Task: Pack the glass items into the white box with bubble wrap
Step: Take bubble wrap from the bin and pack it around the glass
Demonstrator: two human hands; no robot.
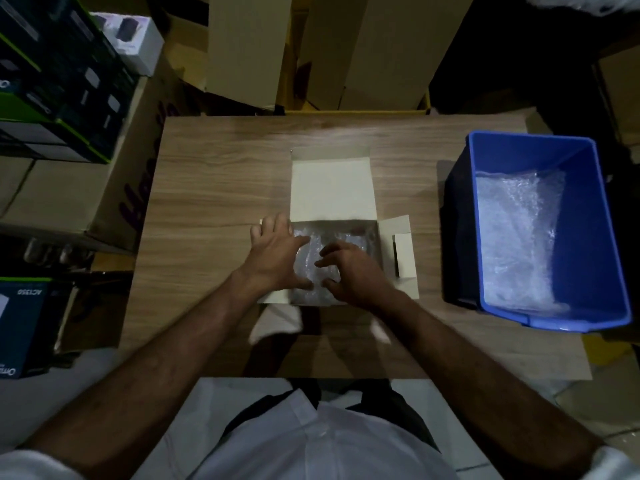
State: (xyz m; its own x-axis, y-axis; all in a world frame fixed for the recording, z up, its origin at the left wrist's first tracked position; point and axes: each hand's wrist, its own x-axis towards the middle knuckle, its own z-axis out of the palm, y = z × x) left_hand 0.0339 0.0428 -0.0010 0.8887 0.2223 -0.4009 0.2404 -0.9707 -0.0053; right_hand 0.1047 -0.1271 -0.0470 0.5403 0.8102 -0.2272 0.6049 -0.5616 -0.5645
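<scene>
The white box point(332, 188) lies open in the middle of the wooden table point(214, 188), its lid flap folded back away from me. Inside it sits a bundle of bubble wrap point(311, 261); any glass within is too blurred to make out. My left hand point(277, 254) rests on the box's left edge, with the thumb and a finger reaching onto the wrap. My right hand point(349, 271) is over the box's right half, fingers spread and loosely bent, touching the wrap. Neither hand plainly grips anything.
A blue plastic bin point(588, 216) stands on the table's right side with loose bubble wrap point(516, 237) in it. Cardboard cartons point(360, 46) crowd behind the table. Stacked product boxes point(62, 71) sit to the left.
</scene>
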